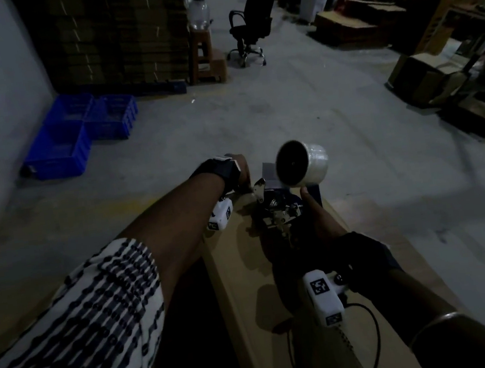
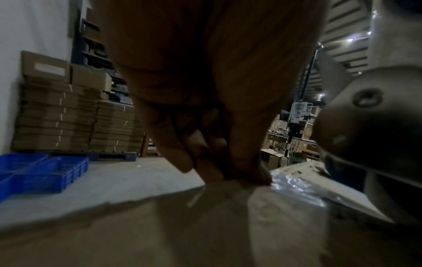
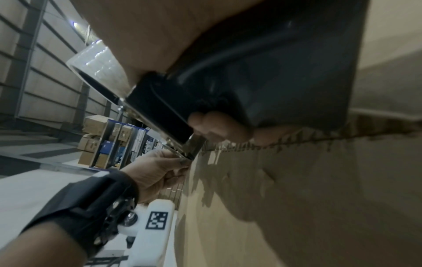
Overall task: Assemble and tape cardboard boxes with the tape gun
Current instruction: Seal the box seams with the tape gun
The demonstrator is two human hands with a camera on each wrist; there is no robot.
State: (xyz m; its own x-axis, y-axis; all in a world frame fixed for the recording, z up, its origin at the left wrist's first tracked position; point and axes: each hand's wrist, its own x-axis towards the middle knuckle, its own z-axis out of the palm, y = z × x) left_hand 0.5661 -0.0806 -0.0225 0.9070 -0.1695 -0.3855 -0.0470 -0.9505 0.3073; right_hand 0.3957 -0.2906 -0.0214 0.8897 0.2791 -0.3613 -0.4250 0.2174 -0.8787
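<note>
Dim warehouse floor; flat box (image 1: 246,275) lay under both hands. Right hand (image 1: 320,220) wrapped round the tape gun (image 1: 281,209) handle, nose down at the box's far end, roll (image 1: 302,162) raised. Left hand (image 1: 241,173) just beside the nose, fingertips (image 2: 251,173) pinching the tape end onto the cardboard. Blue crates (image 1: 76,134) by the wall, contents unclear.

The head view looks down from above over both forearms at the cardboard box (image 1: 246,275) in the lower centre; both wrist views sit very close, skimming that same box (image 2: 205,225) (image 3: 297,198) surface.
</note>
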